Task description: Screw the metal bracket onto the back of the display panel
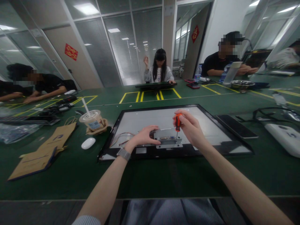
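Right hand: the right hand (pixel 191 128) is wrapped around the orange-handled screwdriver (pixel 177 122) — shaft upright, tip down on the metal bracket (pixel 169 141).
Left hand: the left hand (pixel 145 136) lies flat with fingers curled, pressing on the left end of the bracket.
Panel: the monitor panel (pixel 145 120) lies back-up on the green table (pixel 150 178), thin coloured wires (pixel 120 139) at its left edge.
Nearby: a drink cup (pixel 92 120), a white mouse (pixel 88 143) and a brown paper bag (pixel 44 151) lie to the left — a dark phone (pixel 236 126) to the right.
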Available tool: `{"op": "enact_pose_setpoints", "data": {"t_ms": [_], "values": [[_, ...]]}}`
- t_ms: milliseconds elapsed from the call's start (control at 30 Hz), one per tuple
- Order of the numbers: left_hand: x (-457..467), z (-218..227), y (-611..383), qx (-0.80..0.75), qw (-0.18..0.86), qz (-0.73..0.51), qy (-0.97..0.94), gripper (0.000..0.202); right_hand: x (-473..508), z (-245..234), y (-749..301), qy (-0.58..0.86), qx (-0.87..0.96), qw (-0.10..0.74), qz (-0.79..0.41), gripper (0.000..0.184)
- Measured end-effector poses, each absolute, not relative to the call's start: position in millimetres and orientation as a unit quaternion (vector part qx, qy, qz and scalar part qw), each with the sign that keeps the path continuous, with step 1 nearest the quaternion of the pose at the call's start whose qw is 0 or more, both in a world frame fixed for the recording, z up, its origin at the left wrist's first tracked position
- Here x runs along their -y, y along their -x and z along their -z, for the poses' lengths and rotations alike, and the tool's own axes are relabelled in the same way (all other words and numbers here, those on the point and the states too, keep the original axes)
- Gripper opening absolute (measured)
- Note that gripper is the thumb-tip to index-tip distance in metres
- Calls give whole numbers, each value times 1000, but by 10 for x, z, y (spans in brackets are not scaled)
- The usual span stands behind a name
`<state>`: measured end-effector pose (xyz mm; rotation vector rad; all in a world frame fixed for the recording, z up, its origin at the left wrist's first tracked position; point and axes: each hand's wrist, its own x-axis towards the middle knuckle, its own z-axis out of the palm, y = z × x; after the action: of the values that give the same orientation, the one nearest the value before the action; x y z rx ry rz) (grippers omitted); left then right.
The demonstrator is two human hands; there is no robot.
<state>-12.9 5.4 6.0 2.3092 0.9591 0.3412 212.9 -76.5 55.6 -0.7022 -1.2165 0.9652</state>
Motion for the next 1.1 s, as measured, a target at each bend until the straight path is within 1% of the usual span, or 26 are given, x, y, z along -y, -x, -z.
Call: {"op": "enact_pose_setpoints", "data": {"t_ms": [267, 400, 633, 1100], "values": [[-32, -98, 110, -355, 295, -135, -877, 78, 709, -542, -2160, 296, 507, 697, -412, 13], [-24, -113, 108, -358, 298, -130, -875, 78, 707, -539, -2180, 314, 512, 688, -408, 13], [-64, -57, 124, -357, 303, -124, -875, 82, 730, -508, -2172, 299, 552, 664, -406, 14], [-60, -55, 121, -359, 300, -131, -874, 81, 724, -482, -2179, 296, 581, 649, -392, 16]]}}
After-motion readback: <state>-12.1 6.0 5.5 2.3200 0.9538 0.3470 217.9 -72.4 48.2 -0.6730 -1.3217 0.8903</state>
